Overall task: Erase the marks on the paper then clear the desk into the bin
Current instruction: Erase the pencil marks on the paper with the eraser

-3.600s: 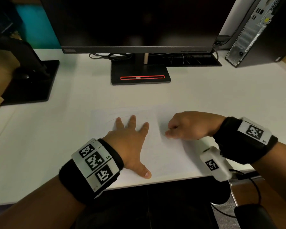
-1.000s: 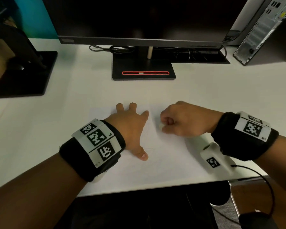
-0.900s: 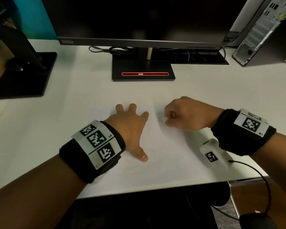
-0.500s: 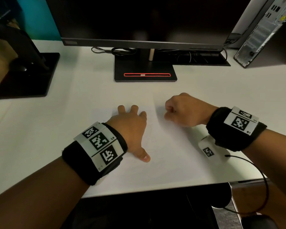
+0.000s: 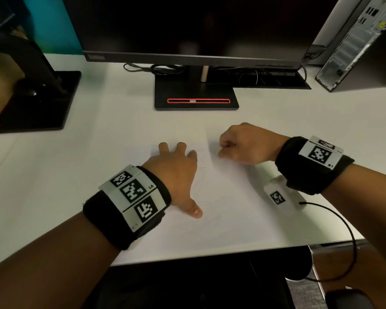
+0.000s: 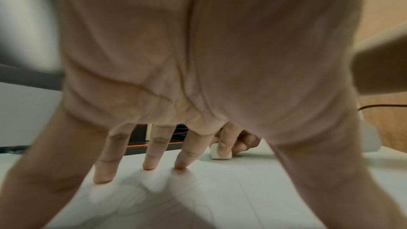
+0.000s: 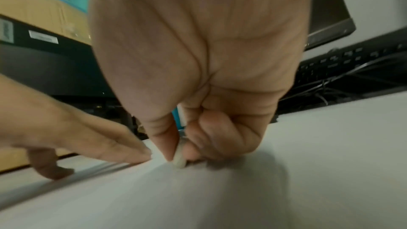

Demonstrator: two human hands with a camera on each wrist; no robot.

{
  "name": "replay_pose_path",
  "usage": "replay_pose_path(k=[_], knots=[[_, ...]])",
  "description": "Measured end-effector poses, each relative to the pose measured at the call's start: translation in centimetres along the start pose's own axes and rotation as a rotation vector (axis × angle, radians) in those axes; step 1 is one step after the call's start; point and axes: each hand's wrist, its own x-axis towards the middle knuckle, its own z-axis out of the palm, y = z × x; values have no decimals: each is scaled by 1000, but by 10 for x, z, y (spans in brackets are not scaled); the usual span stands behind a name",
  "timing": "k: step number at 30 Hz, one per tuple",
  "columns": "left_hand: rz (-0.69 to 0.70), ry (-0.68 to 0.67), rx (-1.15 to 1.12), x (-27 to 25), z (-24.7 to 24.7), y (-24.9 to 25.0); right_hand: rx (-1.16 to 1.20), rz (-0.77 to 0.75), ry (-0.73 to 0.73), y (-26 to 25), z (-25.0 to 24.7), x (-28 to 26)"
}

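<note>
- The right hand [image 5: 246, 144] has its grip clamped on a small white block eraser [image 6: 220, 152]: thumb on one side, curled fingers [image 7: 211, 138] on the other, with the eraser's lower edge pressed onto the sheet. Held this low and tight, the block can likely be rubbed hard without rolling out of the pinch.
- The eraser touches the large white sheet of paper [image 5: 227, 210] near its far edge, just right of the left hand's fingertips. The head view hides it under the right hand's knuckles.
- The left hand [image 5: 174, 172] holds nothing. Its grip is apart, fingers [image 6: 152, 154] straight and splayed, the tips and thumb pressing flat on the paper. It seems to serve as a clamp, so the sheet does not slide or wrinkle under the rubbing.
- Faint pencil marks [image 5: 202, 168] show on the paper just right of the left hand and towards the near edge, so erasing looks unfinished.
- The paper lies flat on the white worktop [image 5: 54, 175], its near edge close to the worktop's front edge.
- Beyond the paper's far edge stands the black monitor base with a red-outlined slot [image 5: 197, 95], and a dark computer tower [image 5: 357, 45] sits far right of it.
- No bin appears in any view, so clearing the worktop has not begun.
</note>
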Motion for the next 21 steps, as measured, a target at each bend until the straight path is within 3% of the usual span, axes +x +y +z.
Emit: replay_pose_path(k=[5, 8, 13, 18, 21], knots=[[-7, -11, -5, 0, 0, 0, 14, -52, -108, -7, 5, -9], [-1, -3, -1, 0, 0, 0, 44, 54, -38, 6, 0, -10], [0, -3, -2, 0, 1, 0, 51, -16, -133, -3, 8, -20], [2, 8, 13, 0, 0, 0, 45, 53, -62, 1, 2, -18], [5, 5, 15, 0, 0, 0, 37, -2, -155, -10, 8, -19]])
